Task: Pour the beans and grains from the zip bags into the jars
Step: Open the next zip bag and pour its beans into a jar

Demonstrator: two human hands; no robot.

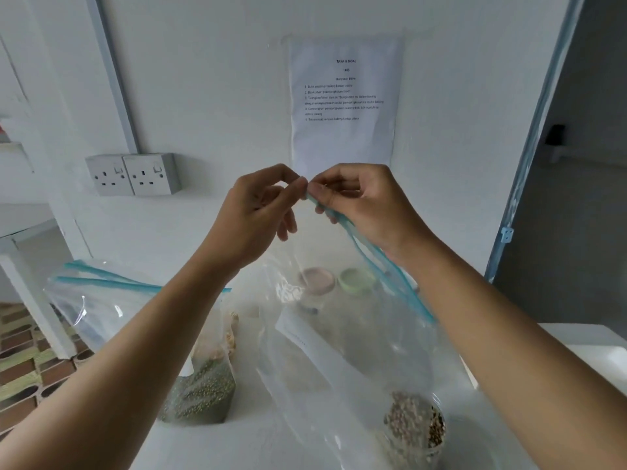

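Note:
I hold a clear zip bag (342, 351) with a blue zip strip up above the white table. My left hand (261, 208) and my right hand (353, 201) both pinch the top corner of its zip strip, fingertips almost touching. The bag hangs down empty-looking and partly open along the strip. Below its lower end stands an open jar (415, 424) filled with mixed beans. A second zip bag (190, 361) at the left holds green beans at the bottom and pale grains above. Behind the held bag stand two jars, one with a pink lid (315, 278) and one with a green lid (356, 279).
The white table (237, 446) runs under everything, with its edge at the left above a patterned floor. A white wall with a double socket (134, 174) and a printed sheet (342, 106) is close behind. A doorway opens at the right.

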